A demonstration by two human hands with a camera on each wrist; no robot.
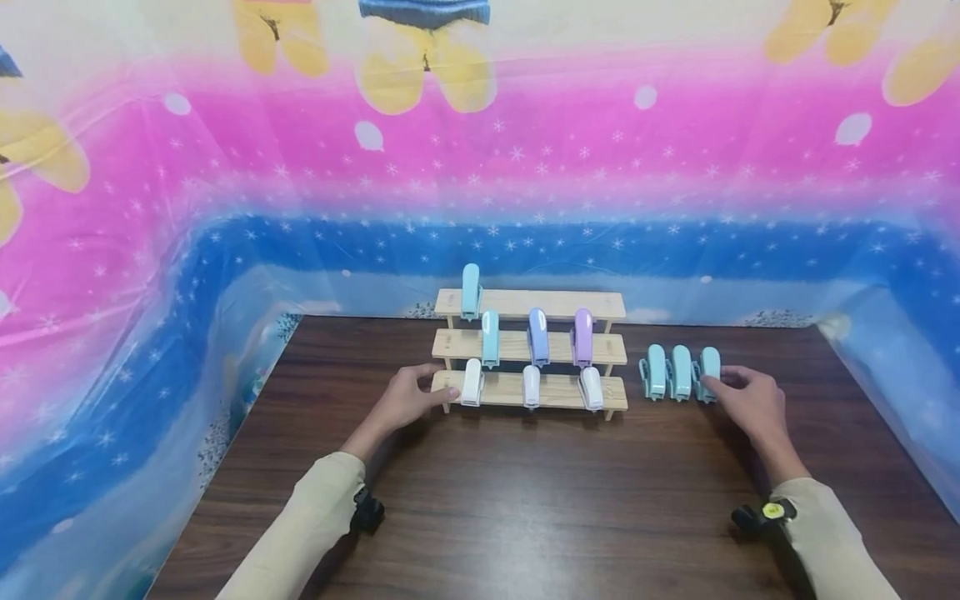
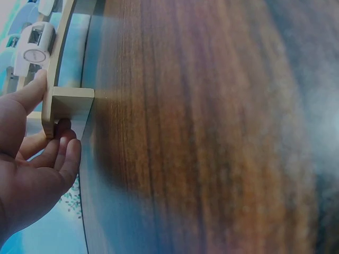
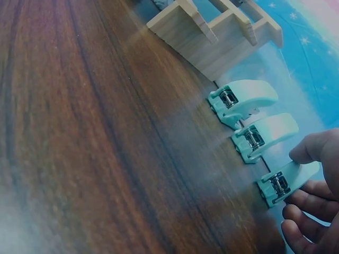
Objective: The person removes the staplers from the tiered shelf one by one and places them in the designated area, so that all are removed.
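Observation:
My left hand (image 1: 411,397) grips the left end of a three-step wooden rack (image 1: 498,388) at its lowest step. In the left wrist view, the thumb lies on top beside a white stapler (image 2: 38,42), with the fingers curled under the board. At the rack's right, my right hand (image 1: 752,407) pinches the rightmost of three mint-green staplers standing in a row, and the right wrist view shows that mint-green stapler (image 3: 280,182) between thumb and fingers. The middle mint-green stapler (image 3: 273,132) and the left mint-green stapler (image 3: 251,95) stand beside it, untouched.
A mint-green stapler (image 1: 470,292) sits on the top step. Teal (image 1: 490,337), blue (image 1: 537,336) and purple (image 1: 582,336) staplers occupy the middle step; three white ones line the bottom. A patterned cloth (image 1: 525,200) hangs behind the dark wooden table (image 1: 510,500).

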